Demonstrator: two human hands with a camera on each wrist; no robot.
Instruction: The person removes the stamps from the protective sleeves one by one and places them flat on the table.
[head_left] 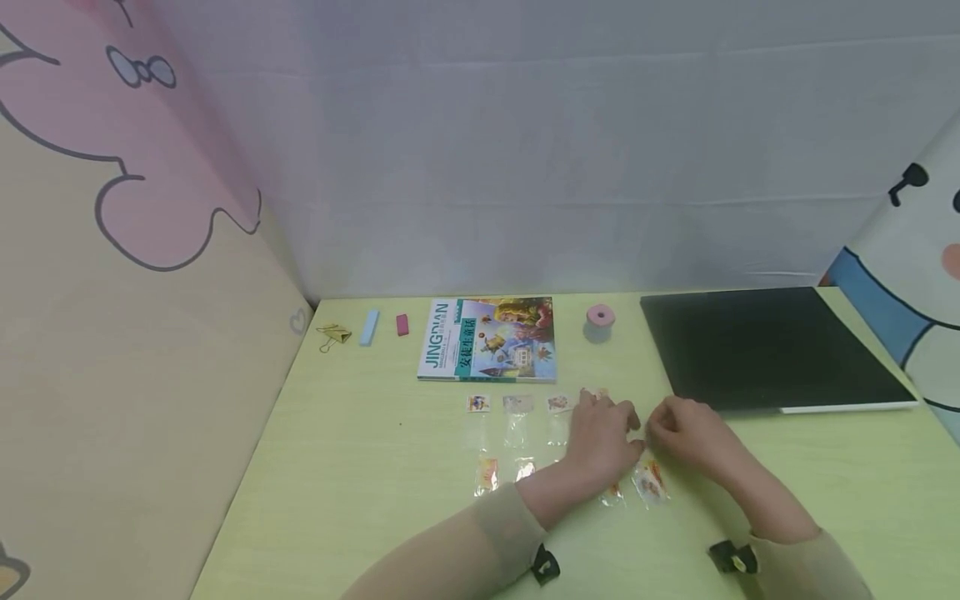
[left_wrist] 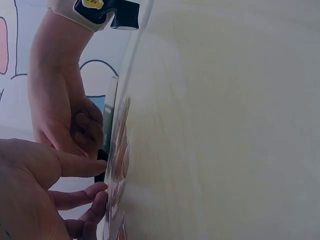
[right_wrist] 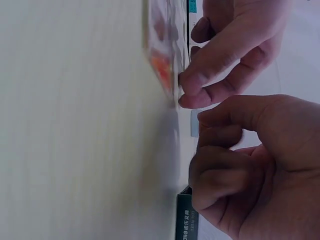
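Packets lie in two rows nearer than the book. The left hand, fingers loosely bent and parted, is over their right end, gripping nothing visible; the right hand, just beside, is curled, its hold impossible to tell. A black board lies far right.

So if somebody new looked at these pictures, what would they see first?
Probably the bright Andersen's fairy tale book, lying flat near the back middle of the table. Next, perhaps, the big flat black board on the table's right side. Then the left hand and right hand, close together in front of the board and book, among little clear packets.
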